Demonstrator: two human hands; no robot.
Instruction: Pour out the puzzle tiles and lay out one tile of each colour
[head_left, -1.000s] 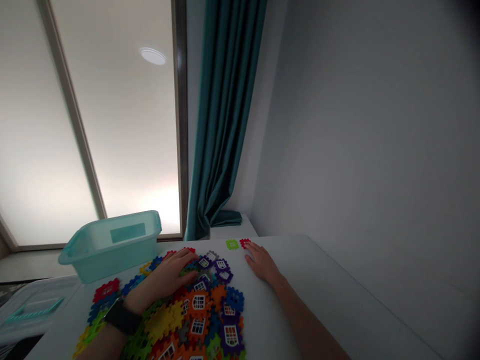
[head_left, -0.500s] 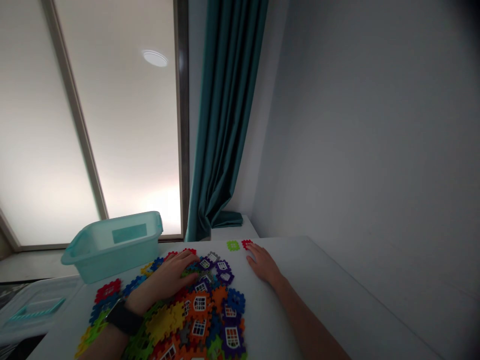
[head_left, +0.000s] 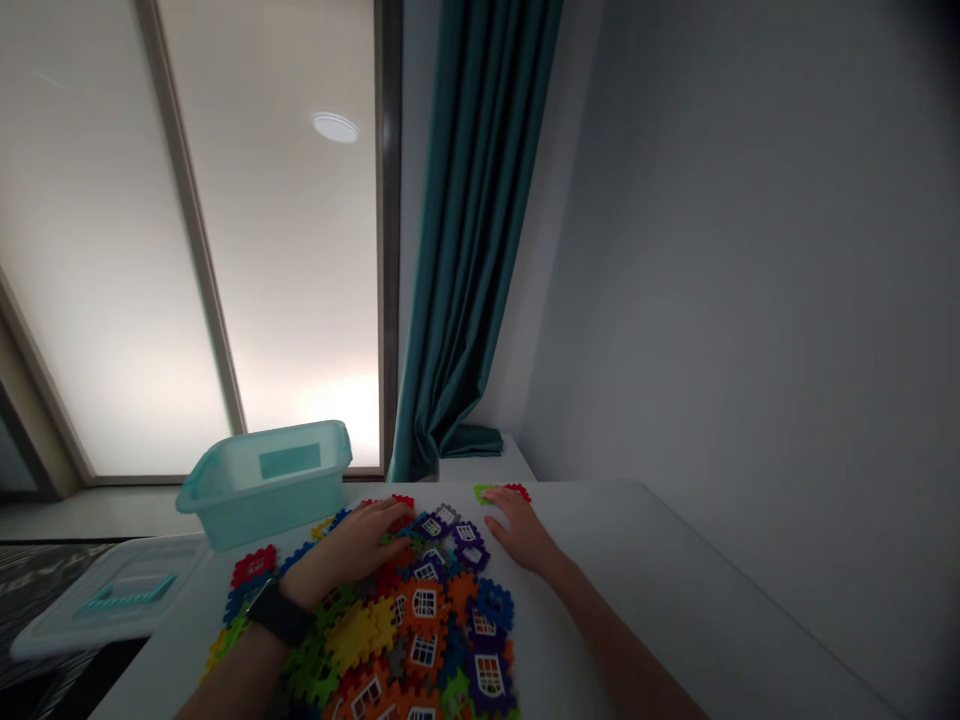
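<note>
Where the table (head_left: 675,590) runs nearest the person, the tiles (head_left: 420,625) lie in a loose, overlapping heap. They are toothed squares in orange, yellow, purple, blue, green and red, several with white window inserts.

The left hand (head_left: 352,550), with a watch (head_left: 281,612) on its wrist, lies palm down on the far part of the heap. Its fingers are spread wide and grip nothing. This flat contact probably pins or sweeps several tiles at once rather than picking one.

The right hand (head_left: 525,535) lies open and flat on the bare table just beside the heap. Its fingertips are at a green tile (head_left: 482,492) and a red tile (head_left: 517,490), which sit apart from the rest. Whether the fingertips touch them cannot be told.

The bin (head_left: 266,480) stands upright beyond the heap on the left, mouth up. Its translucent walls show no tiles inside, though the floor is hidden. Its lid (head_left: 112,600) lies off to the left, so the mouth is uncovered.

Behind are a window (head_left: 285,250) and a curtain (head_left: 472,250).
</note>
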